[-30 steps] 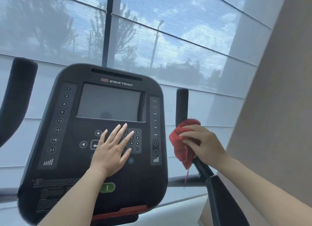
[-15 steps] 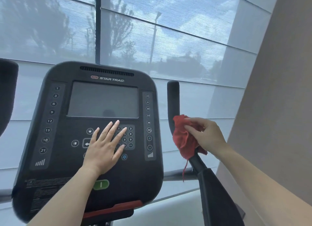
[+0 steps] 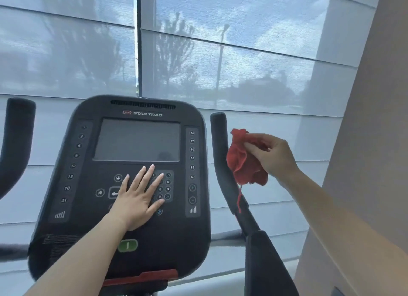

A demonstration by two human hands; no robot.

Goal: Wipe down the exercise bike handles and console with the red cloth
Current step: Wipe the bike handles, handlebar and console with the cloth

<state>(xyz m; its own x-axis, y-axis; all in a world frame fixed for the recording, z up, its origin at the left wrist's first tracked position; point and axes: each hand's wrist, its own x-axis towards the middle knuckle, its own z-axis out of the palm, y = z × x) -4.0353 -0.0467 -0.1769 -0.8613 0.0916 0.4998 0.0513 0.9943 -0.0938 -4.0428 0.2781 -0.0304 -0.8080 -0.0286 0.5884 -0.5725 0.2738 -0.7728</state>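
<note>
The black exercise bike console (image 3: 132, 141) with a dark screen and button pad fills the middle. My left hand (image 3: 138, 196) lies flat on its keypad with fingers straight and spread. The right handle (image 3: 220, 154) rises as a black padded bar just right of the console. My right hand (image 3: 273, 156) pinches the bunched red cloth (image 3: 240, 161), which hangs beside the handle's right side; a loose thread dangles down over the bar. Whether the cloth touches the handle is unclear. The left handle (image 3: 15, 141) curves up at the far left.
A large window with translucent blinds (image 3: 220, 63) stands close behind the bike. A beige wall (image 3: 375, 141) runs along the right, near my right arm. A black padded armrest (image 3: 265, 262) sits low under the right handle.
My right hand has lifted the red cloth up and off the right handle, now pinching it beside the bar instead of wrapping it. My left hand stayed flat on the console.
</note>
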